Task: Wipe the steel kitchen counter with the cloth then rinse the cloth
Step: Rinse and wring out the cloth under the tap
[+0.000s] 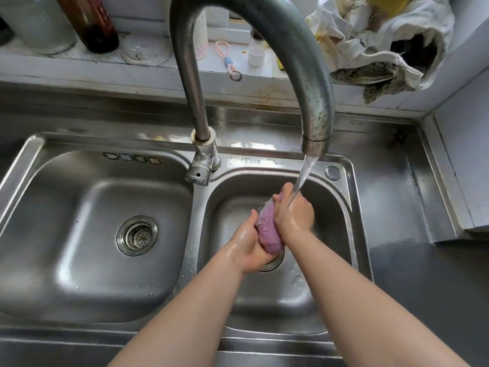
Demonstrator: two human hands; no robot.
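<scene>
Cloth (pixel 267 230), purple and bunched into a wad, squeezed between both hands over the right basin (pixel 336 223) of the double steel sink, right above that basin's drain (pixel 272 263). Left hand (pixel 251 247) wrapped around the lower end from about 7 o'clock, fingers curled under it. Right hand (pixel 293 211) clamped on the upper end from about 2 o'clock, fingers curled round the wad, thumb on top. Both looking wet and shiny. Water stream (pixel 301 178) running from the tall curved faucet (pixel 264 35) spout, landing on the right hand and the top of the cloth. Left basin (pixel 53 221) at 9 o'clock from the hands, just its strainer (pixel 137 235) in it. Steel tabletop (pixel 412 274) out at 3 o'clock and along the back at 12. Up on the ledge (pixel 66 64) behind: a dark bottle (pixel 92 25) and a metal can (pixel 34 22) around 11 o'clock, a small white cup (pixel 256 56) and a pink strap (pixel 225 56) near 12, a heap of crumpled whitish rags (pixel 375 41) at 1 o'clock.
</scene>
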